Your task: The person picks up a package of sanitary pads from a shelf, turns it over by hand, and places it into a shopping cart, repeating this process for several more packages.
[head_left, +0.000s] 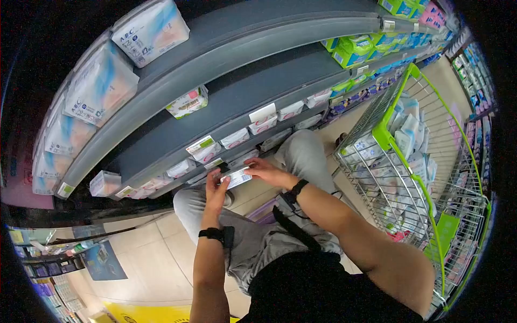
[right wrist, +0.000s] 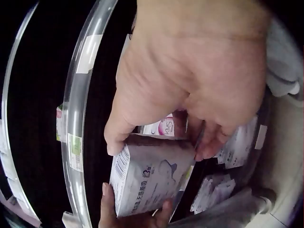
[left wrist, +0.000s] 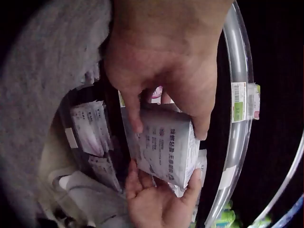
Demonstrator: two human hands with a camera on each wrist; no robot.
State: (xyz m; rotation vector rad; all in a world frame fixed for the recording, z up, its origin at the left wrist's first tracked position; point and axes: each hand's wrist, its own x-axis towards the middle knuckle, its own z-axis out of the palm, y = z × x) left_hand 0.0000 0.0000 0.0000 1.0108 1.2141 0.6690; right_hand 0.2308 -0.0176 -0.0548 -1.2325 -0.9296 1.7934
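Your left hand (head_left: 215, 189) and right hand (head_left: 267, 171) both grip one soft rectangular white pack (head_left: 237, 177), held just in front of the grey shelf (head_left: 177, 137). To the right of the shelf, the green-rimmed wire cart (head_left: 396, 156) is filled with similar crinkly plastic-wrapped packs.

Pack (left wrist: 161, 147) print too blurry

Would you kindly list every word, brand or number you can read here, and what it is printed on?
"ABC": large white packs on the top shelf.
Pack held by both hands: Chinese print, too blurred to read.
Shelf price tags: too small to read.
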